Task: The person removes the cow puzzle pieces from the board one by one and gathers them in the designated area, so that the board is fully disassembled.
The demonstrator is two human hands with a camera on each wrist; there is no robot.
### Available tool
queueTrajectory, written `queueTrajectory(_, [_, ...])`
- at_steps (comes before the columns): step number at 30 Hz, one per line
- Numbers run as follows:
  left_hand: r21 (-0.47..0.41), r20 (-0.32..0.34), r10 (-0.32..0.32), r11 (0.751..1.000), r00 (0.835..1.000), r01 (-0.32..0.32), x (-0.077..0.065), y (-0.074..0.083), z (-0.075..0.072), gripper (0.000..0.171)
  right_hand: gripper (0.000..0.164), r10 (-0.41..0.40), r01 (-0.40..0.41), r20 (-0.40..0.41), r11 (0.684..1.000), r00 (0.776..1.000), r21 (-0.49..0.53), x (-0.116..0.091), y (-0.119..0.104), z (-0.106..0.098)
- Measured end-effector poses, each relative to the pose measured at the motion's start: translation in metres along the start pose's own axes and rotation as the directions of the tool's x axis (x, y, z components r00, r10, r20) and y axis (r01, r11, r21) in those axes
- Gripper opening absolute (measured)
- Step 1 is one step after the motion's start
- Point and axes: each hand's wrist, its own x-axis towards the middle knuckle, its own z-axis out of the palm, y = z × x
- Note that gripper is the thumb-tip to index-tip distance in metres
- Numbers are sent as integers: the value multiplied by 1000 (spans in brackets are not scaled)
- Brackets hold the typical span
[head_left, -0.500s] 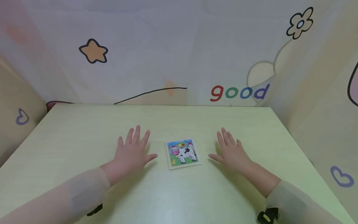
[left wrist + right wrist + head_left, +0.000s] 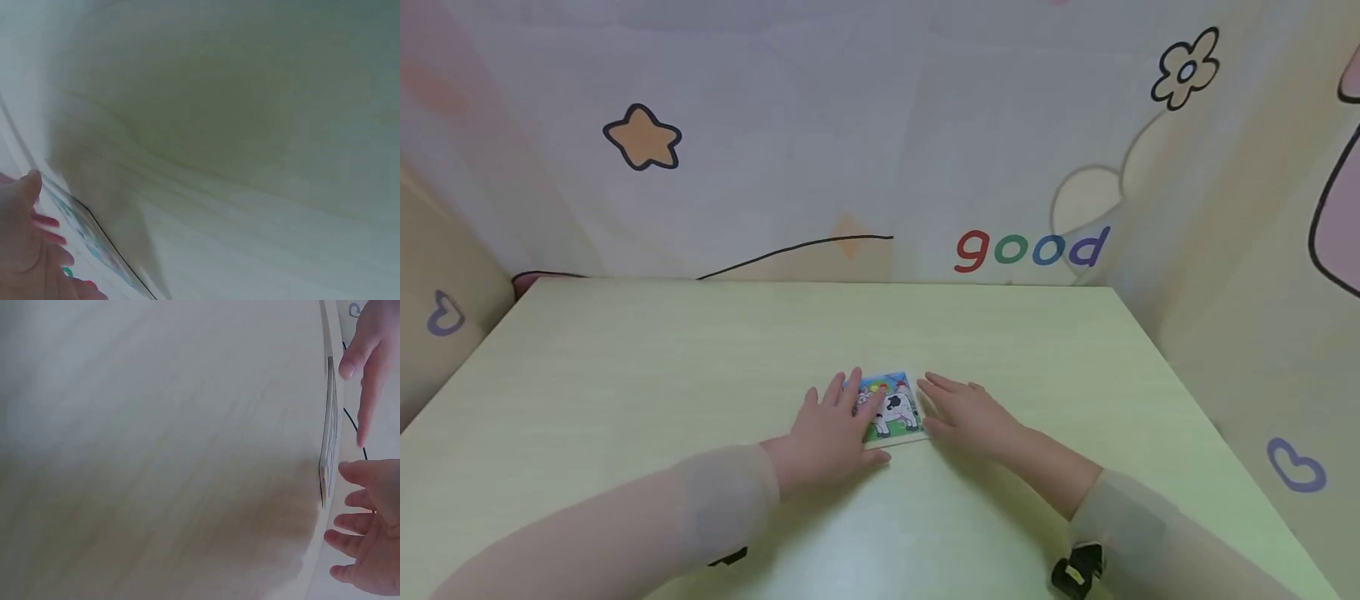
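Note:
A thin square board with a cow picture [image 2: 897, 410] lies flat on the light table [image 2: 760, 333]. My left hand [image 2: 829, 439] is spread over its left part, covering the cow's head, and its thumb points along the near edge. Beside the right edge is my right hand [image 2: 972, 420], fingers extended toward the board; whether they touch it is unclear. In the left wrist view, my left hand [image 2: 28, 250] is by the board [image 2: 94, 234]. The right wrist view shows the board [image 2: 329, 431] edge-on, near both hands, with gaps around the fingertips.
Behind the table rises a printed backdrop [image 2: 790, 150] with a star and the word "good". A patterned side wall [image 2: 1247, 333] borders the right edge, another side wall [image 2: 445, 267] the left. A dark strapped device [image 2: 1077, 570] sits at the right cuff.
Both hands have moved inward to the board. The left now covers part of the picture; the right has come close to the right edge. The view has shifted slightly.

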Motion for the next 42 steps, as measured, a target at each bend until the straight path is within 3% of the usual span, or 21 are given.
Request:
queueTrajectory(4, [32, 36, 22, 999, 999, -23, 6, 5, 4, 76, 49, -67, 66, -22, 998, 998, -20, 10, -9, 3])
queueTrajectory(12, [50, 141, 114, 991, 983, -122, 16, -6, 2, 62, 50, -2, 4, 20, 996, 1000, -92, 25, -16, 6])
queueTrajectory(15, [47, 160, 122, 990, 980, -131, 17, -11, 2, 62, 50, 27, -24, 28, 995, 999, -99, 31, -17, 6])
queueTrajectory(24, [47, 147, 157, 985, 977, -166, 19, -10, 1, 61, 52, 88, -86, 103, 996, 991, -21, 42, -12, -3])
queueTrajectory(31, [50, 138, 178, 981, 974, -186, 22, -9, 0, 60, 52, 87, -93, 97, 994, 991, 60, 40, -5, -8])
queueTrajectory(42, [68, 133, 196, 976, 972, -206, 22, -9, 0, 60, 52, 103, -114, 131, 990, 986, 80, 42, -3, -9])
